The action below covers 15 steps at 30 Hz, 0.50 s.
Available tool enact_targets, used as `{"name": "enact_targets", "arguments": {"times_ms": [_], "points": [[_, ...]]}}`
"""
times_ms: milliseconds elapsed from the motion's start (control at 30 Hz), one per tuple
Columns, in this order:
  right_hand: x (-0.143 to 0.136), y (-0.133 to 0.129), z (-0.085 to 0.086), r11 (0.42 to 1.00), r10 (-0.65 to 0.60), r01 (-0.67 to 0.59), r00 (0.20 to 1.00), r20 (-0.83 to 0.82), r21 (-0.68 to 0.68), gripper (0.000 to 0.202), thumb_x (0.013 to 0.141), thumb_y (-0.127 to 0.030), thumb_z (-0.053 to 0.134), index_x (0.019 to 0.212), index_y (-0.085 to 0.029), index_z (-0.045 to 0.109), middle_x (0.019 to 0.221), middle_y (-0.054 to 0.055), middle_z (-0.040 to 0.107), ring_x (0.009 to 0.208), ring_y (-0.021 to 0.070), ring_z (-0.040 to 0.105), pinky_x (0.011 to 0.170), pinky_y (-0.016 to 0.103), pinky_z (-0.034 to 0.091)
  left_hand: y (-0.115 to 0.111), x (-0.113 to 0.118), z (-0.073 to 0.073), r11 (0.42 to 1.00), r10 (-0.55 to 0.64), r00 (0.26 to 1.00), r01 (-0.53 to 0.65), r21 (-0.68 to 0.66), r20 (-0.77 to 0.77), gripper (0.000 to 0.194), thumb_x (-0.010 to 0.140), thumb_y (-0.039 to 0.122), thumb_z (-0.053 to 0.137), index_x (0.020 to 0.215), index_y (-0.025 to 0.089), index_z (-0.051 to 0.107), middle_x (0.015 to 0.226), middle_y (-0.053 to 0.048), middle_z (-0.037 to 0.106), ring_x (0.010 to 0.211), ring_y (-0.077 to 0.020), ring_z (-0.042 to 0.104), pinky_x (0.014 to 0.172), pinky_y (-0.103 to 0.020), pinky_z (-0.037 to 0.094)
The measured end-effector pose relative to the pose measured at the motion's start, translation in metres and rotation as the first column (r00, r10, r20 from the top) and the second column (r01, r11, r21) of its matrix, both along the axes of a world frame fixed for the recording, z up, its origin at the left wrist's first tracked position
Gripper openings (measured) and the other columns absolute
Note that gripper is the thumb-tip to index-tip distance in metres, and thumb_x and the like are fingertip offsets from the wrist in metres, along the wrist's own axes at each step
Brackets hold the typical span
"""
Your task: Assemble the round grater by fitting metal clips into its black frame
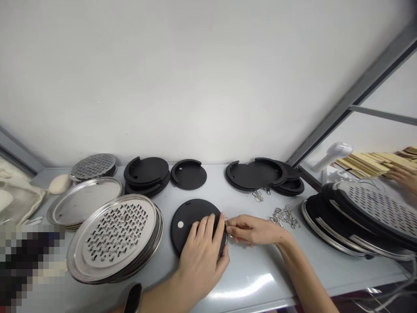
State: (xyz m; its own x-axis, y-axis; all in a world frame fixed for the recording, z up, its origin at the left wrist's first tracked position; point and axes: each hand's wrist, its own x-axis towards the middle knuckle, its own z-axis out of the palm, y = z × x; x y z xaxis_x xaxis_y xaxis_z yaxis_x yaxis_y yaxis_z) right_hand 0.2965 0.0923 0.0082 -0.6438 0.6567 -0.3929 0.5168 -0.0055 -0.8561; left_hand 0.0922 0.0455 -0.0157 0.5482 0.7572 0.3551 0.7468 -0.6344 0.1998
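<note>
A round black disc [183,212] with a pale dot and a small marking near its rim lies on the grey table. My left hand [202,256] rests over its right half, fingers stretched across the top and thumb down against the rim. At the disc's right edge, my right hand [249,230] is closed in a pinch on a small bent metal wire clip [227,223], which touches the rim and is partly hidden by the fingers. Beyond the right hand sits a loose heap of similar wire clips [285,216]; a few more wire clips [258,195] lie farther back.
On the left are a stack of perforated metal grater discs [114,234] and plain metal discs [87,200]. Black plastic rings and discs [146,171] line the wall. A black-and-metal disc stack [348,217] stands right. Another person's hand [404,176] is beside yellowish strips [368,163].
</note>
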Motion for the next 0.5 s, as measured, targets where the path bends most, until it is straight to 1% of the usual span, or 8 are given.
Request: {"name": "enact_targets", "arguments": {"times_ms": [67,133,300,500], "points": [[0.0002,0.0,-0.0016,1.0,-0.012,0.012,1.0,-0.014,-0.012,0.039,0.095,-0.044,0.042,0.07,-0.015,0.051,0.05,-0.008,0.035,0.044,0.0049,0.028,0.043,0.018,0.026,0.0001,-0.0004,0.0004,1.0,0.001,1.0,-0.001,0.014,-0.007,0.059,0.088,0.025,0.045,0.145,0.018,0.031,0.131,-0.013,0.051,0.117,-0.0289,0.047,0.094,-0.045,0.041],[0.0007,0.0005,-0.0038,0.998,-0.024,0.021,0.999,-0.045,-0.055,0.04,0.095,-0.045,0.043,0.069,-0.015,0.05,0.048,-0.009,0.032,0.044,0.0049,0.025,0.042,0.019,0.023,0.0005,-0.0004,0.0,1.0,0.004,1.0,-0.004,0.019,-0.014,0.058,0.088,0.025,0.046,0.144,0.018,0.033,0.132,-0.013,0.051,0.117,-0.029,0.047,0.094,-0.044,0.041],[0.0012,0.0019,-0.0063,0.982,-0.041,0.015,0.991,-0.129,-0.19,0.042,0.094,-0.049,0.046,0.067,-0.016,0.049,0.043,-0.01,0.03,0.04,0.0046,0.022,0.04,0.02,0.019,0.0013,0.0011,-0.0045,0.998,0.039,0.999,-0.04,0.039,0.005,0.056,0.086,0.028,0.047,0.139,0.01,0.04,0.133,-0.016,0.05,0.121,-0.0303,0.046,0.097,-0.044,0.04],[-0.0002,0.0018,-0.0035,0.973,-0.055,0.013,0.983,-0.174,-0.231,0.042,0.09,-0.05,0.053,0.065,-0.016,0.048,0.044,-0.011,0.028,0.041,0.0044,0.022,0.041,0.021,0.018,0.0006,0.0012,-0.0057,0.997,0.048,0.999,-0.049,0.053,0.023,0.055,0.087,0.029,0.047,0.139,0.011,0.041,0.134,-0.015,0.05,0.124,-0.0306,0.044,0.098,-0.044,0.04]]}}
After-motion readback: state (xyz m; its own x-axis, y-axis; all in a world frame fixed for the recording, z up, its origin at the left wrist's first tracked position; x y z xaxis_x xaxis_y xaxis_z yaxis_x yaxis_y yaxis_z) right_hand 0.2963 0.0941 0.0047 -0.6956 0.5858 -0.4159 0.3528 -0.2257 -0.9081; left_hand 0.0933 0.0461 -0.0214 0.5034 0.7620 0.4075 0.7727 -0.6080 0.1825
